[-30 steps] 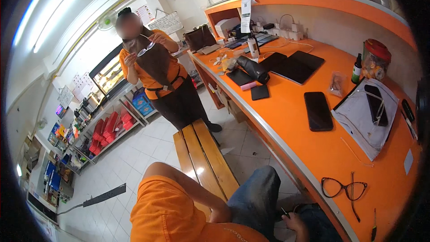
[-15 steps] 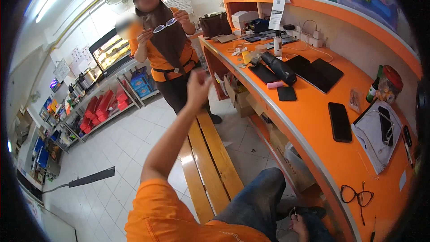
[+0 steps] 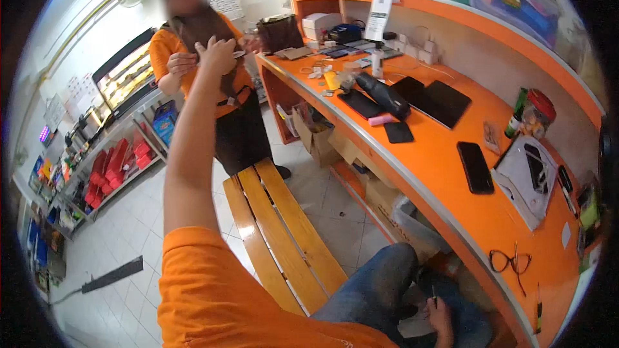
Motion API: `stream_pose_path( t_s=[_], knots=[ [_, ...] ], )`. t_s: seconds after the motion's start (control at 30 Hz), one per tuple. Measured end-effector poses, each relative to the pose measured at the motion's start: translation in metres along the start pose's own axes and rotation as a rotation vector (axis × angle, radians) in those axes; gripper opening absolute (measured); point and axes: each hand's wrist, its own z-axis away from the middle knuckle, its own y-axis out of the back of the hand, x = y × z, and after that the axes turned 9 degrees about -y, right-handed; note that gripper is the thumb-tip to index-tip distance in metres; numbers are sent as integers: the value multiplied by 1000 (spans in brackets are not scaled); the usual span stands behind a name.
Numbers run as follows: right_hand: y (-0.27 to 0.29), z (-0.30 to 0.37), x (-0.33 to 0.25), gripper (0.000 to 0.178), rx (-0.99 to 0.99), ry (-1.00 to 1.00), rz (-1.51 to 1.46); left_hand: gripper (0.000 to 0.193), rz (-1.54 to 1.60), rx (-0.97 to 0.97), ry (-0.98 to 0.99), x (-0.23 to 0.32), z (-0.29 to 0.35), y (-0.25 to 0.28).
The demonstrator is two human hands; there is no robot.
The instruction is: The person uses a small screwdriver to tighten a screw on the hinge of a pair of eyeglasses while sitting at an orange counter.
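Our left hand is stretched out toward ten or eleven o'clock, fingers looking spread, though we cannot tell whether any of them touch or grip. Just beside it at eleven o'clock is a pair of spectacles, held up before the co-worker. We judge the step in hand to be a reach for these spectacles; a hold on them calls for a light pinch on the frame, clear of the lenses. At five o'clock, low beside our knee, our right hand is closed around a slender tool. On the orange tabletop, a black phone lies at three o'clock, with dark-rimmed glasses and a thin screwdriver at four.

Our left hand covers most of the spectacles, and the co-worker's grip beyond is blurred. Further right, our fist hides the tool's handle, so we cannot make out its kind. Past three o'clock, the dark rim crops a green item.
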Motion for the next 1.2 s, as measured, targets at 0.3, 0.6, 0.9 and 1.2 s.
stream_pose_path(
  t_s=[0.3, 0.6, 0.9, 1.2],
  knots=[
    [14, 64, -26, 31, -3, 104, -240, 30, 533, 264, -514, -10, 14, 29],
    [33, 152, -73, 17, -17, 465, -466, 55, 2616, -642, -441, 312, 267, 172],
    [71, 209, -115, 24, 229, 613, -545, 45, 2845, -923, -394, 437, 367, 243],
    [79, 174, -131, 28, 475, 718, -325, 18, 2919, -872, -328, 454, 357, 251]
  ],
)
